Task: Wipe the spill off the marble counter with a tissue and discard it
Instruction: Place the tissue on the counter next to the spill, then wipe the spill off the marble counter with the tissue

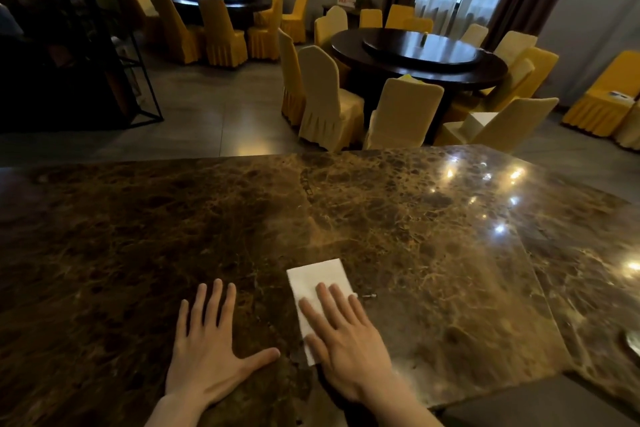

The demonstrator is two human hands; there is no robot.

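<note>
Marble, brown and heavily veined with a high polish, makes up the worktop [398, 218] that fills the lower half of the head view, its far edge running in front of a dining room of round tables and yellow-covered chairs. A white tissue [317, 282] lies flat on it as a folded rectangle, close to the near edge and slightly right of the middle. The right hand [343, 340] rests palm down on the tissue's near right part, fingers straight and together, pressing it to the stone rather than gripping it; the far left portion of the sheet shows clear of the fingers. The left hand [207, 343] lies flat on bare marble just left of the tissue, fingers spread, thumb pointing toward the sheet without touching it, holding nothing.

A small glint [367, 296] sits on the stone just beside the tissue's right edge; it may be a trace of liquid, but I cannot tell, and ceiling-light reflections toward the far right corner make any wet patch hard to pick out.

Judging by its look, the tissue is very light, thin and limp. It should slide easily on polished stone under a flat palm, and it will likely weaken and tear once soaked, so even pressure suits it better than dragging by one corner. For discarding, gathering it from the edges inward into a loose wad seems the safest hold. No bin is visible.
</note>
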